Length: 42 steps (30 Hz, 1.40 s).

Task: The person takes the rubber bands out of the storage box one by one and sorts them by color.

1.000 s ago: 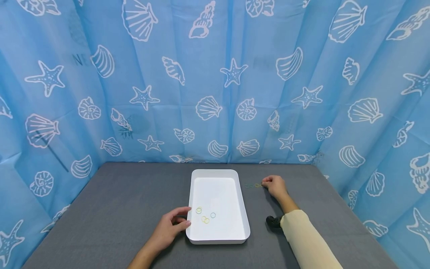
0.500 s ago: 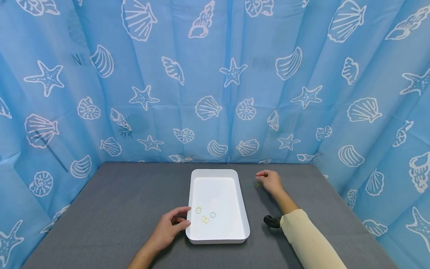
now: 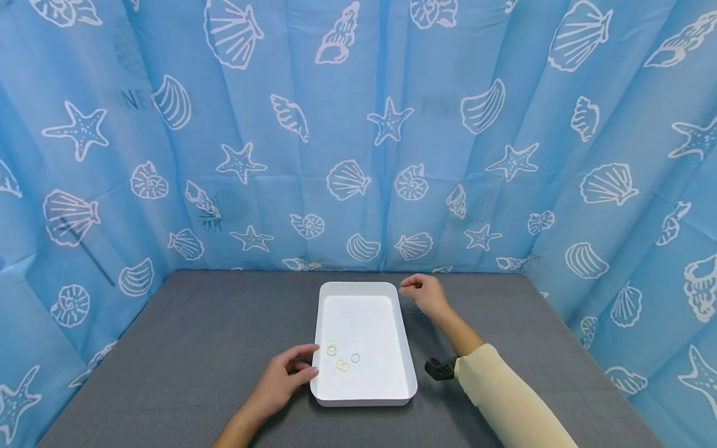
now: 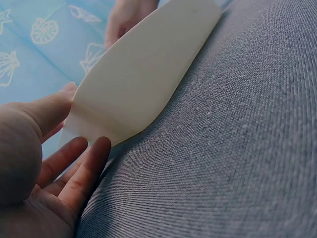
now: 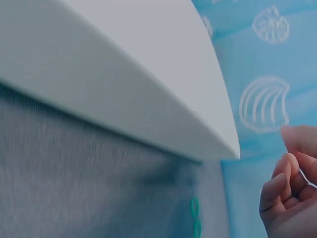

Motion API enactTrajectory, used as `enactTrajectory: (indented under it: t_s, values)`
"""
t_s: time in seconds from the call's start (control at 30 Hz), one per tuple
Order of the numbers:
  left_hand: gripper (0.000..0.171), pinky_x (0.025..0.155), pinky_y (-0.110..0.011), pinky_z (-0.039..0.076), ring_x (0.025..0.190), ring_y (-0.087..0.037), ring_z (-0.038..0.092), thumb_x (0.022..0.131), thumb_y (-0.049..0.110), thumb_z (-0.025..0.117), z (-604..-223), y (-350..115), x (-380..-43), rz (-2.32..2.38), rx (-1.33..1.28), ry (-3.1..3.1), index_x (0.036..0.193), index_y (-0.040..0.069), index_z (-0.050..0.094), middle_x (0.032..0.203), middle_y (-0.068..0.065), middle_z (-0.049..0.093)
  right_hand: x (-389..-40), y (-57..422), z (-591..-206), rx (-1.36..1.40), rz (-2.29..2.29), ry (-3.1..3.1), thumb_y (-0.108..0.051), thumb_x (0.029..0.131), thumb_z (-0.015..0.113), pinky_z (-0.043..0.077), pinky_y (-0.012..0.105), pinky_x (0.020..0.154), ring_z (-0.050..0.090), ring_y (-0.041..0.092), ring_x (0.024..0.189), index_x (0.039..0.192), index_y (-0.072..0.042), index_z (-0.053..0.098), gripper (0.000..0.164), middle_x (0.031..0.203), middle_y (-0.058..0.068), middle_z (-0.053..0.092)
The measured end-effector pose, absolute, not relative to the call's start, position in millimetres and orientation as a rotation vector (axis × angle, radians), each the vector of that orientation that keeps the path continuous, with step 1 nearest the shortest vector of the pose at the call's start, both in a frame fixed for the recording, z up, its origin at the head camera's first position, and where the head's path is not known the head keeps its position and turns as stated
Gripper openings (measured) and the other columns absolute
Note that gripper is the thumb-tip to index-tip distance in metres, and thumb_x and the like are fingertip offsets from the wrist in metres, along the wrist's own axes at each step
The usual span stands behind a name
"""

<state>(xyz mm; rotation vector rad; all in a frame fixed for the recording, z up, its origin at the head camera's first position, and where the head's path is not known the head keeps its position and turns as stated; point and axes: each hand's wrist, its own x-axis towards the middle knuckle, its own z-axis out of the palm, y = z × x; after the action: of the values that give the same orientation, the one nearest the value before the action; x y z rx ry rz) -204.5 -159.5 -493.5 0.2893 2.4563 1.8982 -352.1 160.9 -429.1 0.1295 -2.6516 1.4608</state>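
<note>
A white rectangular tray [image 3: 364, 342] stands on the grey cloth, several small thin rubber bands [image 3: 355, 358] in yellow and blue-green lying in its near left part. My left hand [image 3: 282, 381] holds the tray's left wall; in the left wrist view its fingertips [image 4: 101, 144] press the outer side and another digit reaches over the rim. My right hand [image 3: 427, 295] hovers by the tray's far right corner, fingers loosely bent, nothing showing between them in the right wrist view. Below it, green rubber bands [image 5: 194, 207] lie on the cloth; the yellow ones beside them are hidden behind the hand.
A blue curtain [image 3: 347, 155] with white shell and starfish prints hangs along the back and sides of the grey table [image 3: 241, 317]. A black device [image 3: 439, 369] sits at my right wrist, by the pale sleeve.
My right hand has moved left from the yellow rubber bands on the cloth toward the tray's far right corner, rising a little. The left hand and tray have stayed put.
</note>
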Motion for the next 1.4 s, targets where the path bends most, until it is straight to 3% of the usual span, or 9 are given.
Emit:
enactTrajectory:
  t_s: [0.8,1.1,1.23,1.4]
  values:
    - [0.044,0.072,-0.026,0.049,0.09,-0.023,0.062,0.085,0.016,0.076,-496.6,-160.9,-205.9,1.903,0.303,2.447,0.126,0.005,0.062,0.116,-0.016,0.061,-320.3,101.4,-419.0,0.409,1.552,-2.849,-0.008,0.087,0.072,0.043,0.029,0.054,0.055,0.039,0.081,0.091,-0.006,0.068,0.006,0.077,0.005,0.058]
    - [0.044,0.071,-0.026,0.049,0.088,-0.022,0.063,0.086,0.014,0.075,-497.4,-159.8,-205.7,1.91,0.318,2.446,0.126,0.004,0.062,0.115,-0.017,0.061,-312.6,93.9,-419.1,0.715,1.5,-2.969,-0.006,0.088,0.07,0.045,0.031,0.056,0.054,0.025,0.071,0.099,0.002,0.067,0.015,0.077,0.004,0.06]
    - [0.044,0.071,-0.026,0.049,0.087,-0.02,0.063,0.085,0.013,0.075,-497.3,-159.3,-205.8,1.937,0.322,2.423,0.126,0.003,0.062,0.115,-0.017,0.062,-311.9,90.8,-422.3,0.839,1.451,-3.008,-0.007,0.087,0.072,0.046,0.031,0.056,0.052,0.014,0.067,0.1,0.002,0.067,0.016,0.077,0.002,0.059]
    - [0.045,0.071,-0.026,0.049,0.087,-0.019,0.063,0.086,0.013,0.075,-496.9,-159.6,-205.2,1.957,0.331,2.402,0.127,0.002,0.061,0.116,-0.017,0.061,-312.2,85.7,-424.1,0.955,1.444,-3.08,-0.004,0.084,0.073,0.046,0.03,0.057,0.052,0.012,0.067,0.1,0.001,0.067,0.018,0.077,0.002,0.059]
